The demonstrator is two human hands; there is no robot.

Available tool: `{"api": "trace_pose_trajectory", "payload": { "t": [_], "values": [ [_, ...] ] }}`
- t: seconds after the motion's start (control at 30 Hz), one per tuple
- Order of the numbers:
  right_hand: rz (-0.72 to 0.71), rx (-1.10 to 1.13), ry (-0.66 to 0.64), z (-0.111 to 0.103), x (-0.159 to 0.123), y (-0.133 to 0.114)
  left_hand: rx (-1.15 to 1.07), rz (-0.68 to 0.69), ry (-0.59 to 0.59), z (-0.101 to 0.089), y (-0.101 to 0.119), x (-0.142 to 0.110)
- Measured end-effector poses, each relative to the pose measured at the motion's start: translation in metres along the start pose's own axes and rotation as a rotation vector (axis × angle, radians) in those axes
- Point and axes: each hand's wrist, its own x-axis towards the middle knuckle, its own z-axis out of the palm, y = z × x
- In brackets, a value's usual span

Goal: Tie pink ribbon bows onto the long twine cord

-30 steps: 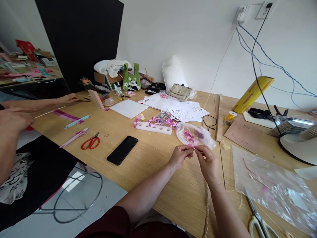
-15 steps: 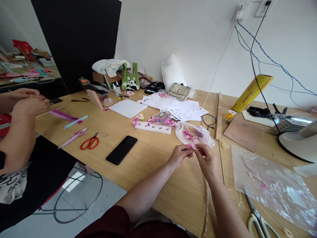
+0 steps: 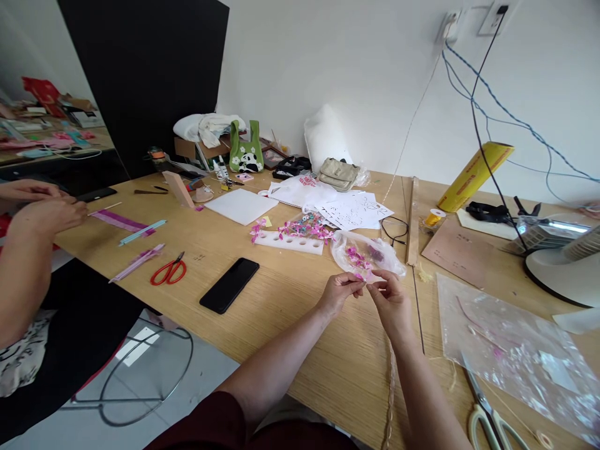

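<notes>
Left hand: Thumb and forefinger of the left hand (image 3: pixel 338 295) are pressed together, pinching a small pink flower piece (image 3: pixel 359 277).
Pink flower piece: It sits above the table between the two hands, partly hidden by the fingertips.
Right hand: Thumb and fingers of the right hand (image 3: pixel 392 302) draw close beside it; whether they grip it is too small to tell.
Black panel: A tall black panel (image 3: pixel 150 81) leans at left.
Tabletop: A wood-grain table (image 3: pixel 281 312) spans the scene, a seam running right of the hands.
Wall: A white wall (image 3: pixel 272 56) rises behind, cables hanging at right.
Co-worker: Another person's hands (image 3: pixel 59 212) work at the left edge.
Scissors and phone: Orange-handled scissors (image 3: pixel 169 271) lie left of a black phone (image 3: pixel 229 285).
Foam strip: A white holed strip (image 3: pixel 281 245) bears pink blossoms (image 3: pixel 305 229).
Plastic bag: A clear bag (image 3: pixel 394 264) holding pink petals crowds the fingertips from just beyond.
Braided cord: A pale cord (image 3: pixel 390 400) runs beside the right forearm.
Far right: Pale-handled shears (image 3: pixel 482 420) lie near a plastic sheet (image 3: pixel 539 387).
</notes>
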Motion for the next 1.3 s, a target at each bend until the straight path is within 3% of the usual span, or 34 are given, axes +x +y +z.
{"api": "trace_pose_trajectory", "payload": {
  "t": [0.17,0.33,0.53,0.73,0.97,1.3],
  "values": [
    [-0.04,-0.157,0.085,0.006,-0.003,-0.002,0.039,0.06,0.063,0.001,-0.001,0.001],
    [0.127,-0.019,0.056,0.015,-0.005,0.008,-0.043,0.031,0.11,0.0,0.002,0.001],
    [0.315,0.148,-0.074,0.023,-0.01,0.019,-0.055,0.014,0.187,-0.003,0.002,0.002],
    [0.279,0.304,-0.091,0.035,-0.01,0.015,-0.104,0.082,0.197,-0.001,0.002,0.002],
    [0.318,0.434,-0.094,0.038,-0.011,0.025,-0.114,0.069,0.167,0.001,0.0,0.0],
    [0.335,0.481,-0.141,0.033,-0.01,0.035,0.074,0.112,0.123,0.001,0.008,-0.003]
  ]
}}
